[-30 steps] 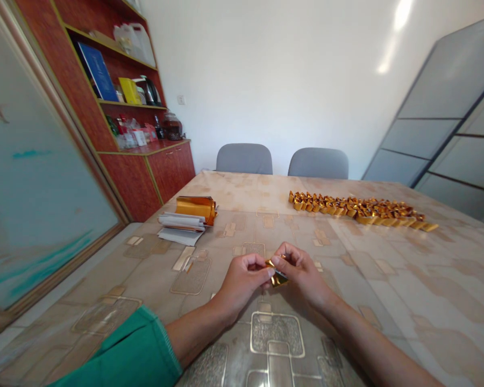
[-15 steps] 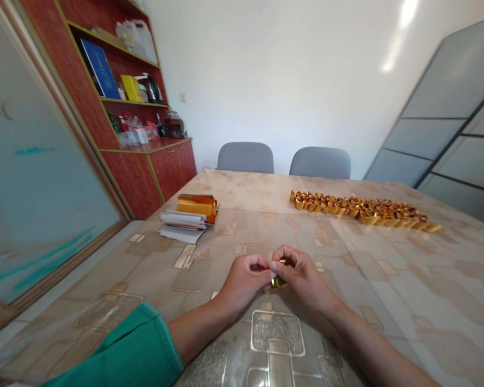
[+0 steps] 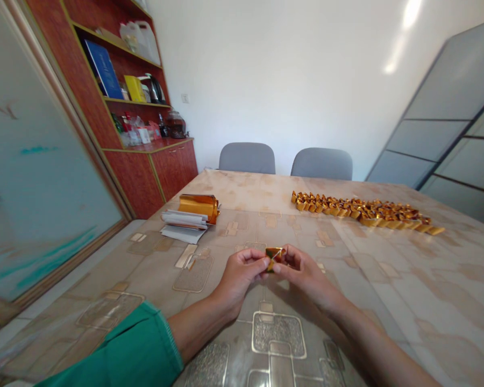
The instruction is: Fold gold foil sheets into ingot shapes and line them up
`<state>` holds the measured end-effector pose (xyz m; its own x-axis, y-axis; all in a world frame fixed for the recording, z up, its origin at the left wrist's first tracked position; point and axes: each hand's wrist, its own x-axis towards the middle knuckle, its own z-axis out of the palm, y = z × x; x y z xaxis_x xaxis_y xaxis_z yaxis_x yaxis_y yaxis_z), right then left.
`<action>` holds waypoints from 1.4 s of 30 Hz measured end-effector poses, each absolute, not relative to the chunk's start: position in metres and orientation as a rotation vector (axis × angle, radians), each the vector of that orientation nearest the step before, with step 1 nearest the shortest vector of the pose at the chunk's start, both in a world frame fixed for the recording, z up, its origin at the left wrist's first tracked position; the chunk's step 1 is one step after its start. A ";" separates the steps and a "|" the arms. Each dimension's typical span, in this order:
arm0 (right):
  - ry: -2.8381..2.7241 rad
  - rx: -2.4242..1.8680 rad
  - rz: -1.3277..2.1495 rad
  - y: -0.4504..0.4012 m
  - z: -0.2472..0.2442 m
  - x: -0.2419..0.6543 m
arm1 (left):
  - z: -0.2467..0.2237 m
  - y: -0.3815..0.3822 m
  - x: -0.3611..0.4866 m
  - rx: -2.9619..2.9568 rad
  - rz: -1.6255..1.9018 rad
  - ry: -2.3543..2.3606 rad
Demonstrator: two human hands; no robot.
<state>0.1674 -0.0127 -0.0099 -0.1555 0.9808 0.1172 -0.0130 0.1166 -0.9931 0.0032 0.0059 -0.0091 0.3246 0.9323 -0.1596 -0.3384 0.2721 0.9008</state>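
Between my two hands, just above the table, is a small folded piece of gold foil paper [image 3: 275, 252]. My left hand [image 3: 242, 274] pinches its left side between thumb and fingers. On its right side my right hand [image 3: 304, 269] grips it the same way, the thumb pressed on the near face. A light diagonal edge shows across the foil. Beyond my hands to the left lies a stack of gold and white-backed paper sheets [image 3: 184, 219], some curled. Farther right, several folded gold paper pieces [image 3: 363, 209] stand in close rows.
A patterned cover lies over the table [image 3: 210, 355]. Two grey chairs [image 3: 247, 157] [image 3: 321, 163] stand at its far edge. Red-brown shelves [image 3: 137, 174] with bottles and a kettle are at the back left, beside a frosted glass door [image 3: 44, 161].
The gold foil paper has been turned upward between my fingers and now shows above my thumbs instead of below them. Both hands stay close together.
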 end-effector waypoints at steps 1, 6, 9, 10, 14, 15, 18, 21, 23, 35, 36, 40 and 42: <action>-1.376 -1.040 1.230 -0.012 -0.013 0.167 | -0.009 0.006 0.003 0.895 1.005 0.818; -1.353 -1.024 1.209 -0.011 -0.019 0.165 | -0.007 0.005 0.003 0.951 1.042 0.806; -1.329 -0.993 1.200 -0.012 -0.013 0.164 | -0.002 0.004 0.004 1.076 1.136 0.809; -1.322 -0.980 1.201 -0.012 -0.010 0.164 | 0.000 0.003 0.003 1.167 1.197 0.819; -1.321 -0.934 1.216 -0.015 -0.003 0.163 | 0.008 -0.001 -0.001 1.620 1.428 0.871; -1.321 -0.929 1.219 -0.016 -0.003 0.163 | 0.009 -0.003 -0.002 1.689 1.451 0.876; -1.314 -0.922 1.224 -0.017 -0.003 0.164 | 0.010 -0.005 -0.004 1.764 1.462 0.888; -1.299 -0.911 1.247 -0.018 -0.004 0.164 | 0.009 -0.005 -0.004 1.751 1.460 0.909; -1.296 -0.900 1.258 -0.019 -0.003 0.163 | 0.009 -0.005 -0.004 1.741 1.459 0.924; -1.337 -0.873 1.216 -0.020 -0.002 0.162 | 0.004 0.008 -0.001 1.317 1.195 0.879; -1.326 -0.838 1.262 -0.020 -0.002 0.162 | 0.004 0.009 -0.001 1.249 1.150 0.844; -1.158 -0.618 1.551 -0.021 -0.001 0.163 | 0.003 0.010 -0.001 1.021 0.995 0.683; -1.061 -0.598 1.607 -0.021 -0.001 0.162 | 0.003 0.009 -0.001 0.966 0.955 0.635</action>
<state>0.1625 -0.0208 -0.0005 -0.3048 0.9426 0.1364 -0.4960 -0.0348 -0.8676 -0.0010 0.0086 0.0032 0.4567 0.8887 -0.0415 -0.3820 0.2380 0.8930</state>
